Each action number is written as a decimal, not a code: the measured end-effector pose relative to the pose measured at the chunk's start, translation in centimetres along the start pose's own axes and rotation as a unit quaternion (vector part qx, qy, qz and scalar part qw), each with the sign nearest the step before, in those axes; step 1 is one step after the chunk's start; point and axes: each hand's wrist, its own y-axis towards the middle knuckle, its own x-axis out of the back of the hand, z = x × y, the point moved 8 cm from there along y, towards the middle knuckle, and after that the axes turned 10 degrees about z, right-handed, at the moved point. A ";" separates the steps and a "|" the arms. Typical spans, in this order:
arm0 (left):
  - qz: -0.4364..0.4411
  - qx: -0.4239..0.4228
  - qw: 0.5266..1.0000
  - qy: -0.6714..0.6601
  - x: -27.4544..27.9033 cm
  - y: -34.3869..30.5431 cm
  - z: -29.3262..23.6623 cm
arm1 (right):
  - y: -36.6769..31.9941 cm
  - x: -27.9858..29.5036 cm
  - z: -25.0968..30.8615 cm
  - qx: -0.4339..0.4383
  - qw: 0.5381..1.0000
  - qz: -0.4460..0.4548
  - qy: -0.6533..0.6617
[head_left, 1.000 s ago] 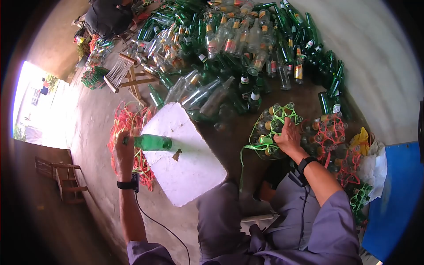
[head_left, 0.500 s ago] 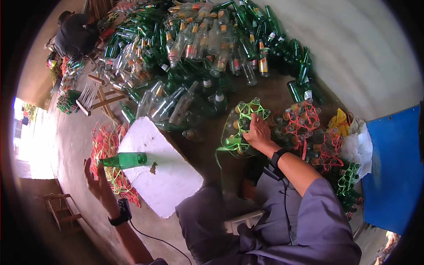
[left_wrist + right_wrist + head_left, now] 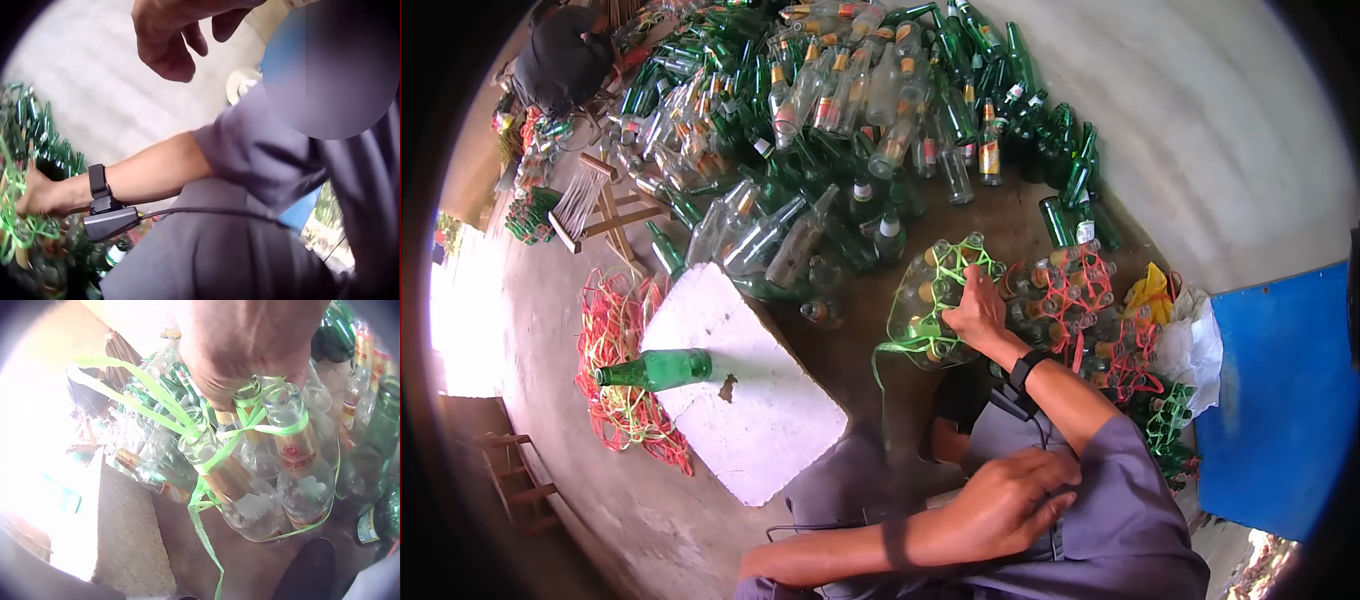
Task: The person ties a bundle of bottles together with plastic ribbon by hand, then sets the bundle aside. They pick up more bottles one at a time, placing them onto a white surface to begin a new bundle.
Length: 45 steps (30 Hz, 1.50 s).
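Note:
My right hand (image 3: 980,318) grips the top of a bundle of clear bottles (image 3: 303,475) laced together at the necks with green plastic strap (image 3: 219,456). In the right wrist view its fingers go down among the bottle necks, the fingertips hidden. My left hand (image 3: 1005,505) is across my lap, close to the right sleeve; its fingers hang loosely curled and empty in the left wrist view. A green bottle (image 3: 665,370) lies on its side on a white board (image 3: 770,430), its neck jutting past the left edge.
A large pile of green and clear bottles (image 3: 880,90) covers the back. Bundles in red strap (image 3: 1085,285) stand right of my right hand. Loose red and green straps (image 3: 620,410) lie left of the board. Beyond are a wooden stool (image 3: 605,210), a blue panel (image 3: 1280,400) and another person (image 3: 560,60).
My left hand let go of the green bottle, leaving it on the board, and swung right across my lap to the right sleeve. The right hand stays on the bundle. The head view shifted.

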 end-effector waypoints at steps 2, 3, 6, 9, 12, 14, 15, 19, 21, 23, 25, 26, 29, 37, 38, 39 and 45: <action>0.092 0.067 0.994 0.003 -2.5 -0.2 3.4 | 0.1 0.0 -0.2 0.001 1.000 -0.003 0.005; 0.087 0.068 0.994 -0.002 -3.1 -0.8 4.2 | 0.1 0.0 -0.3 0.000 1.000 0.004 0.001; 0.093 0.146 0.983 0.055 -3.6 -1.4 6.4 | 1.2 0.2 -0.2 0.030 0.999 -0.013 0.013; 0.041 0.114 0.992 0.024 -2.6 -0.5 5.9 | 1.7 0.9 0.2 0.036 0.999 -0.023 0.020; 0.023 0.139 0.989 -0.042 -1.2 0.5 6.5 | 2.7 1.2 0.0 0.031 0.999 -0.021 0.039; -0.001 0.180 0.982 -0.057 -0.1 0.7 7.2 | 3.2 1.7 0.2 0.019 0.999 -0.017 0.042; -0.004 0.180 0.982 -0.058 0.2 0.8 7.3 | 3.5 1.9 0.1 0.008 0.999 -0.016 0.047; 0.012 0.183 0.982 -0.056 0.2 1.3 8.3 | 4.9 3.1 -0.4 -0.045 0.998 -0.016 0.044; 0.011 0.174 0.984 -0.048 -0.1 1.6 8.8 | 6.0 3.8 -0.9 -0.043 0.998 -0.020 0.045; 0.027 0.176 0.983 -0.047 -0.3 2.0 9.0 | 6.9 5.0 -1.0 -0.058 0.997 -0.019 0.039; 0.035 0.191 0.979 -0.054 -0.1 2.1 9.1 | 7.6 6.3 -1.2 -0.070 0.997 -0.021 0.040; 0.043 0.207 0.976 -0.060 0.0 2.2 9.2 | 8.3 6.7 -1.9 -0.089 0.995 -0.024 0.047; 0.039 0.224 0.970 -0.086 0.4 2.3 9.5 | 9.5 7.5 -3.1 -0.121 0.990 -0.041 0.060; 0.032 0.201 0.977 -0.060 0.3 2.9 9.7 | 11.2 7.3 -4.2 -0.105 0.989 -0.050 0.093; 0.036 0.201 0.977 -0.059 0.2 3.0 9.6 | 11.0 7.3 -4.0 -0.087 0.990 -0.087 0.069; 0.037 0.201 0.977 -0.059 0.2 3.1 9.6 | 10.8 6.9 -4.1 -0.088 0.990 -0.088 0.070; 0.039 0.211 0.974 -0.073 0.2 3.3 9.7 | 9.7 5.2 -2.1 -0.111 0.991 -0.025 0.067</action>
